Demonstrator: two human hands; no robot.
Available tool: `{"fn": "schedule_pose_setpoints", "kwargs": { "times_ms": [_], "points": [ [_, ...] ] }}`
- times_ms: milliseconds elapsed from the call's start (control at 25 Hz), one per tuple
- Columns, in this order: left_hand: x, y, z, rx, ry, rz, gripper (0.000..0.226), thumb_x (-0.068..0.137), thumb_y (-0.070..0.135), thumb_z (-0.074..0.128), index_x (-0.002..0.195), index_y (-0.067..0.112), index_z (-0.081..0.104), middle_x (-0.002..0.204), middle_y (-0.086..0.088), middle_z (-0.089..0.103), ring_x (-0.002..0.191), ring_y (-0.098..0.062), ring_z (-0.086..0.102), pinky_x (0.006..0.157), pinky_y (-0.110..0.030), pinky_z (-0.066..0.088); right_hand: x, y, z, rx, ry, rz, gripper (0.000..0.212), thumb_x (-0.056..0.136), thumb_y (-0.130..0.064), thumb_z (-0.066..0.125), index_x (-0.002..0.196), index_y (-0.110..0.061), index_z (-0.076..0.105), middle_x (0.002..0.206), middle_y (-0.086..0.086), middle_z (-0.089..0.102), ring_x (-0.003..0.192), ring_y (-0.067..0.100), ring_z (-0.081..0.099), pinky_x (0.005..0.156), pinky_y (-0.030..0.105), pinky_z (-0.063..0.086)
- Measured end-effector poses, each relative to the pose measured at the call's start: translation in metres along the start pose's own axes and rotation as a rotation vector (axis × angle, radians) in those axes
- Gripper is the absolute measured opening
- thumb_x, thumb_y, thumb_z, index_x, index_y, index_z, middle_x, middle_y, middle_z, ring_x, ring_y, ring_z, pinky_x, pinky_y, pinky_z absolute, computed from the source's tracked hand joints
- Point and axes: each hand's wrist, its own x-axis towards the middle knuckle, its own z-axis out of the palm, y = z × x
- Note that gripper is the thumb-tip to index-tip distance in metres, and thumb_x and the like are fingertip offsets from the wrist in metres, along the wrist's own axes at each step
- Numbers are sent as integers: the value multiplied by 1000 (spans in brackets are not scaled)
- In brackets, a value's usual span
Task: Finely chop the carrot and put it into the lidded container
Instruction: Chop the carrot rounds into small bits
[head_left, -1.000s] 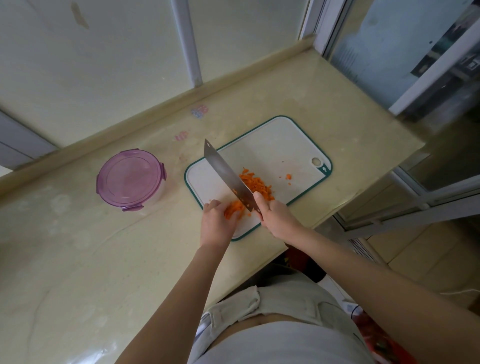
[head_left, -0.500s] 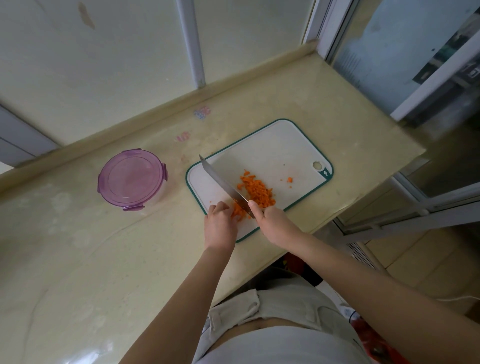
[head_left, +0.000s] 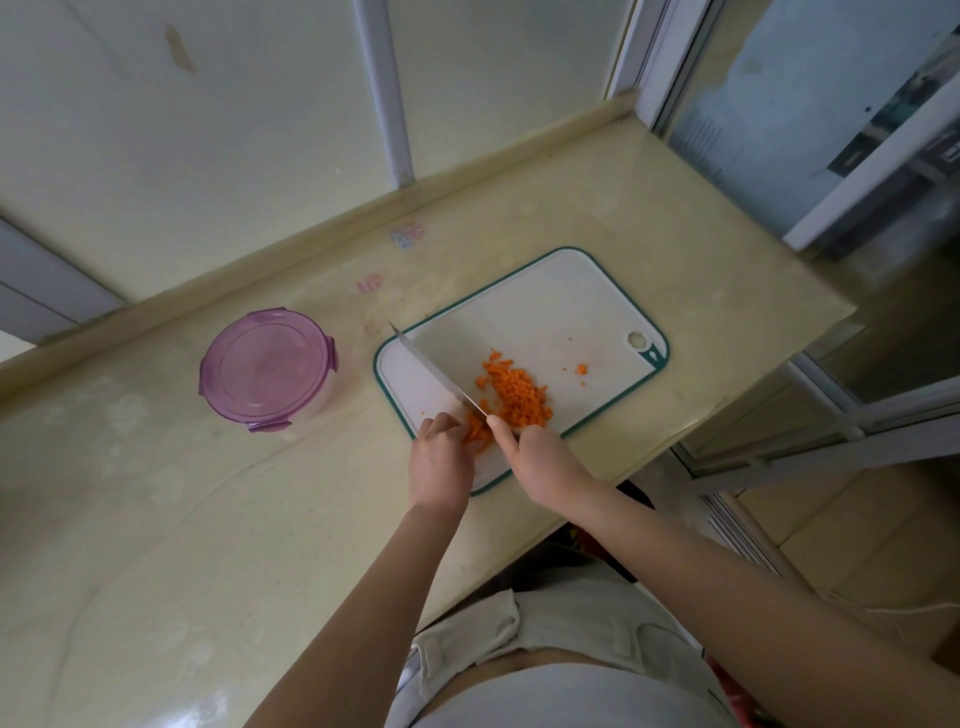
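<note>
Altogether: one knife, one board, one container, one carrot, chopped.

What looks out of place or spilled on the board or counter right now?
One carrot bit lies apart from the carrot pile, toward the cutting board's handle hole, but on the board. No carrot shows on the counter, and the lidded container stands closed.
</note>
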Motion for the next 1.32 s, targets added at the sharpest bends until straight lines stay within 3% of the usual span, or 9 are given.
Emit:
{"fn": "schedule_pose_setpoints", "kwargs": {
  "times_ms": [120,280,520,640,800,880,1000,1160,1320],
  "points": [
    [-2,1,0,-25,15,-1,18,86,15,62,98,5,72,95,-10,61,92,-27,51,80,-32,42,6,3,-10,103,-15,44,65,98,-55,23,51,-11,35,48,1,40,45,16,38,50,29,31],
    [-5,0,-1,4,36,26,21,87,16,61,106,12,70,98,-7,62,93,-26,52,84,-32,39,8,5,-15,223,-2,75,66,97,-58,22,62,-6,43,48,3,39,38,13,36,48,28,31],
    [-9,0,-6,-131,33,-27,26,86,23,63,112,16,65,95,-1,58,90,-17,48,73,-17,32,-4,-2,-22,303,22,25,63,97,-56,23,66,-7,45,49,2,33,40,15,30,46,29,26],
    [-7,3,-7,-199,41,-73,19,85,24,64,102,17,68,84,0,58,85,-16,48,67,-16,28,-7,-4,-22,248,-5,24,63,98,-56,23,66,-7,47,50,3,36,42,16,34,48,29,30],
    [-2,10,-7,-265,71,-166,13,85,10,61,90,13,73,84,-8,65,88,-25,54,71,-23,37,-7,-1,-17,131,-8,34,66,97,-56,22,66,-5,48,52,7,40,47,20,39,57,33,37],
    [-3,10,-6,-241,88,-153,15,86,5,59,88,9,74,86,-10,66,89,-25,52,68,-19,30,-6,0,-14,106,-11,55,65,97,-57,23,67,-5,49,57,11,43,52,24,42,59,36,40],
    [-3,8,-4,-174,80,-112,16,86,5,58,85,6,74,85,-11,65,87,-26,50,66,-19,26,-7,-5,-15,80,-16,79,63,98,-54,24,57,-7,37,55,7,40,51,21,40,54,33,36],
    [-1,5,0,-145,83,-88,17,86,5,57,86,7,74,86,-10,66,86,-25,50,71,-23,34,-10,-13,-12,58,-31,63,48,102,-43,24,58,-25,23,55,4,36,54,21,39,55,33,36],
    [-2,3,2,-142,102,-66,16,86,5,59,92,8,74,88,-8,66,88,-24,51,73,-20,33,-5,-3,-3,62,40,55,65,99,-50,26,49,-10,32,49,3,40,46,17,39,48,28,29]
  ]
}}
